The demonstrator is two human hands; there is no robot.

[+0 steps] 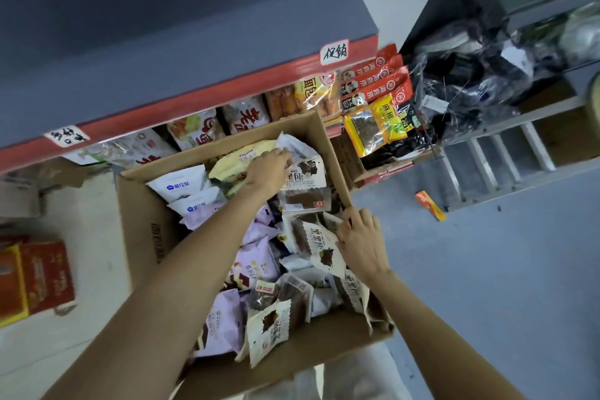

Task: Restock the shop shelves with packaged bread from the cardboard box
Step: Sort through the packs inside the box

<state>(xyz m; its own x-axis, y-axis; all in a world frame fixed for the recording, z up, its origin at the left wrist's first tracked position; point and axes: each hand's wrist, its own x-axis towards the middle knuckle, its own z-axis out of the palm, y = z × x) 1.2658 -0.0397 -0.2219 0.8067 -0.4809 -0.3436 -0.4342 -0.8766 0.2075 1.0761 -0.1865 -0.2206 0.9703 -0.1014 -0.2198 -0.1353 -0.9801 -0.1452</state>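
An open cardboard box (147, 230) on the floor is full of packaged bread: white packs with dark bread, lilac packs, white-and-blue packs. My left hand (268, 169) reaches to the box's far end and its fingers curl onto a white dark-bread pack (306, 174) next to a cream mousse pack (233, 161). My right hand (360, 239) sits at the box's right wall and pinches the edge of another white dark-bread pack (316, 242). Behind the box, the red-edged shelf (194, 101) holds a row of bread packs (246, 115).
Red and yellow spice packets (376, 97) hang right of the shelf. A dark rack with plastic-wrapped goods (470, 75) and a metal ladder (496, 156) lie at right. A small orange pack (430, 205) lies on the grey floor. A red carton (42, 273) stands at left.
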